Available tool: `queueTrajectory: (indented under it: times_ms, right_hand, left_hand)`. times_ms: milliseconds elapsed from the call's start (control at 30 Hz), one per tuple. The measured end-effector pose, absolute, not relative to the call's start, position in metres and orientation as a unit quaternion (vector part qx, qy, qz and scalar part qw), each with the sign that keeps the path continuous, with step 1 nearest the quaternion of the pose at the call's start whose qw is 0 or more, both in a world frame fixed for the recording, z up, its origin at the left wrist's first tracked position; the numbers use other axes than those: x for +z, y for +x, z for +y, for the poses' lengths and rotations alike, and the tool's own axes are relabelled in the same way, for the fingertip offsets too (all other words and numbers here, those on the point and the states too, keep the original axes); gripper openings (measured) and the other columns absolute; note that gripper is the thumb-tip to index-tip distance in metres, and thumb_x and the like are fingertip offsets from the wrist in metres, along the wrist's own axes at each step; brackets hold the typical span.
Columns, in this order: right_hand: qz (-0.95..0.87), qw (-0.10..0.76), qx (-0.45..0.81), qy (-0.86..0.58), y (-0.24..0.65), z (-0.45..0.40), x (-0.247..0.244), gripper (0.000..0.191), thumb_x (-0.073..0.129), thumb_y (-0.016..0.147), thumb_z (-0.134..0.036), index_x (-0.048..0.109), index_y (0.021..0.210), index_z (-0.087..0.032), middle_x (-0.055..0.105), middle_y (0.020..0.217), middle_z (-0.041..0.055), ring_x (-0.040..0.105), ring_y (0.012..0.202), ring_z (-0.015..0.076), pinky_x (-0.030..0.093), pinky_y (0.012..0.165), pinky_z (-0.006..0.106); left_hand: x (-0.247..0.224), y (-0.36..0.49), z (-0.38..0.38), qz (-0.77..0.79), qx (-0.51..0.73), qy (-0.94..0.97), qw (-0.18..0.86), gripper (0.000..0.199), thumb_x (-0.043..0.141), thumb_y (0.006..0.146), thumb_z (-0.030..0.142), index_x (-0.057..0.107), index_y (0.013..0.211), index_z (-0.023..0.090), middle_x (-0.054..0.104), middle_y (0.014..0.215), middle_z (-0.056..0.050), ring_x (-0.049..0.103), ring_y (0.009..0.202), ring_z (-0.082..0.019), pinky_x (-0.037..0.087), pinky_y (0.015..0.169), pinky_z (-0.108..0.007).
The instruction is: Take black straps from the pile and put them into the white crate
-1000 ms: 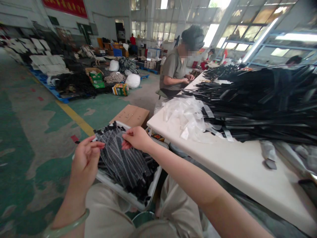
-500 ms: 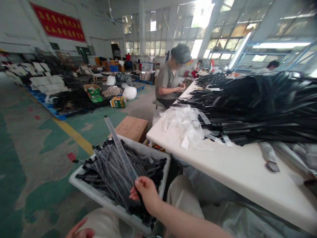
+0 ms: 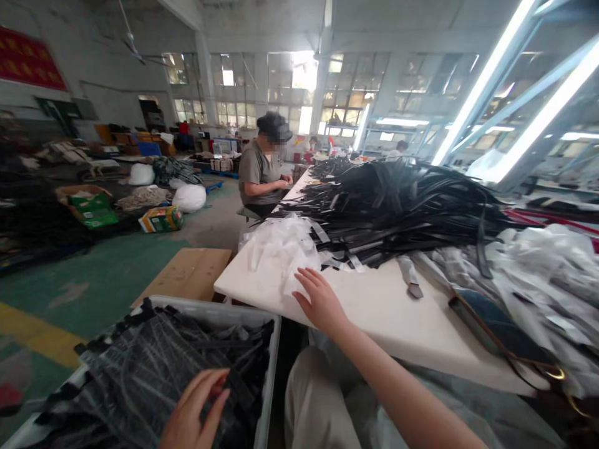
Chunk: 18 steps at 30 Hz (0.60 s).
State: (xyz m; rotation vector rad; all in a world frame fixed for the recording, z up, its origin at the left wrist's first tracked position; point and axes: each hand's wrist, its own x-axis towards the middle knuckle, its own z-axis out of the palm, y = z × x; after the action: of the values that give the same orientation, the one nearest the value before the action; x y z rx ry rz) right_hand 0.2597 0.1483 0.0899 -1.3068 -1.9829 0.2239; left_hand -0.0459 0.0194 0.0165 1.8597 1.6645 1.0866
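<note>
My right hand point(image 3: 322, 300) reaches over the near edge of the white table point(image 3: 374, 315), fingers stretched out and holding nothing. Just beyond its fingertips lies a heap of clear plastic sleeves point(image 3: 276, 246). My left hand point(image 3: 196, 408) hovers over the near part of a white plastic bin point(image 3: 277, 349), its fingers bent and the thumb apart, with no held thing plainly visible. Long black strips in clear sleeves point(image 3: 154, 368) fill the bin. Behind the plastic heap, a large pile of bare black strips point(image 3: 397, 199) spreads across the table.
A cardboard box point(image 3: 187, 271) stands behind the bin. On the table's right lie a dark blue case point(image 3: 503, 327), a small tagged sleeve point(image 3: 412, 280) and more clear plastic point(image 3: 547, 262). A seated co-worker point(image 3: 262, 168) works at the table's far left side.
The view has swung right. My right hand has let go of the sleeved strip over the bin and moved to the table. My left hand has come from my knee to above the bin.
</note>
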Motion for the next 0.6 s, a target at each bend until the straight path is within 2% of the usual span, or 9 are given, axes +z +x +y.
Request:
queueTrajectory:
  times_ms: [67,133,200,233,300,400,500,600]
  right_hand:
    - [-0.770,0.358,0.042,-0.527,0.277,0.167,0.096,0.040,0.047,0.096,-0.020,0.060,0.133,-0.013,0.054,0.144,0.0205,0.042,0.140,0.0341,0.034,0.115,0.059]
    - [-0.773,0.335,0.013,-0.539,0.288,0.182,0.102,0.043,0.043,0.096,-0.015,0.058,0.136,-0.011,0.053,0.145,0.0221,0.042,0.140,0.0338,0.034,0.115,0.058]
    - [-0.792,0.299,0.000,-0.533,0.293,0.195,0.109,0.044,0.043,0.096,-0.013,0.056,0.138,-0.010,0.052,0.146,0.0213,0.039,0.142,0.0328,0.033,0.116,0.055]
    - [-0.806,0.277,-0.001,-0.523,0.293,0.202,0.112,0.044,0.045,0.096,-0.014,0.056,0.139,-0.011,0.050,0.149,0.0193,0.036,0.144,0.0322,0.032,0.117,0.053]
    - [-0.839,0.229,0.003,-0.493,0.290,0.213,0.115,0.043,0.050,0.097,-0.020,0.056,0.140,-0.018,0.044,0.155,0.0121,0.030,0.148,0.0312,0.029,0.119,0.051]
    - [-0.873,0.161,0.021,-0.460,0.284,0.229,0.108,0.042,0.052,0.100,-0.033,0.055,0.141,-0.028,0.040,0.159,0.0039,0.027,0.149,0.0312,0.024,0.119,0.055]
    - [-0.877,0.118,0.043,-0.464,0.287,0.242,0.094,0.044,0.038,0.105,-0.037,0.049,0.146,-0.026,0.043,0.157,0.0058,0.034,0.146,0.0287,0.027,0.117,0.054]
    - [-0.868,0.104,0.055,-0.482,0.295,0.250,0.082,0.048,0.030,0.106,-0.036,0.042,0.151,-0.023,0.040,0.158,0.0072,0.035,0.146,0.0259,0.030,0.117,0.049]
  left_hand:
    - [0.049,-0.012,0.059,0.524,0.370,0.757,0.122,0.029,0.052,0.092,0.037,0.073,0.110,0.027,0.073,0.116,-0.008,0.068,0.111,-0.030,0.055,0.101,-0.048]
    - [0.072,0.021,0.098,0.457,0.334,0.820,0.083,0.035,0.049,0.095,0.026,0.065,0.125,0.024,0.068,0.130,-0.011,0.063,0.122,-0.028,0.050,0.107,-0.050]
    - [0.079,0.047,0.130,0.417,0.295,0.857,0.067,0.056,0.056,0.088,0.014,0.048,0.143,0.023,0.053,0.149,-0.012,0.049,0.138,-0.028,0.042,0.114,-0.053]
    - [0.078,0.057,0.143,0.404,0.279,0.869,0.065,0.064,0.059,0.083,0.010,0.045,0.145,0.023,0.050,0.152,-0.013,0.046,0.140,-0.028,0.041,0.115,-0.054]
    - [0.070,0.070,0.160,0.386,0.265,0.881,0.066,0.066,0.060,0.076,0.003,0.052,0.139,0.023,0.056,0.146,-0.012,0.053,0.134,-0.027,0.045,0.112,-0.052]
    - [0.057,0.074,0.163,0.378,0.281,0.880,0.063,0.048,0.050,0.080,-0.001,0.068,0.118,0.021,0.072,0.126,-0.010,0.067,0.117,-0.024,0.054,0.103,-0.045]
    - [0.053,0.068,0.143,0.394,0.315,0.862,0.056,0.042,0.039,0.087,0.002,0.074,0.105,0.018,0.078,0.109,-0.012,0.073,0.104,-0.025,0.059,0.095,-0.044]
    - [0.053,0.053,0.105,0.404,0.339,0.846,0.075,0.040,0.039,0.089,0.007,0.075,0.093,0.022,0.079,0.095,-0.008,0.075,0.093,-0.024,0.062,0.088,-0.042]
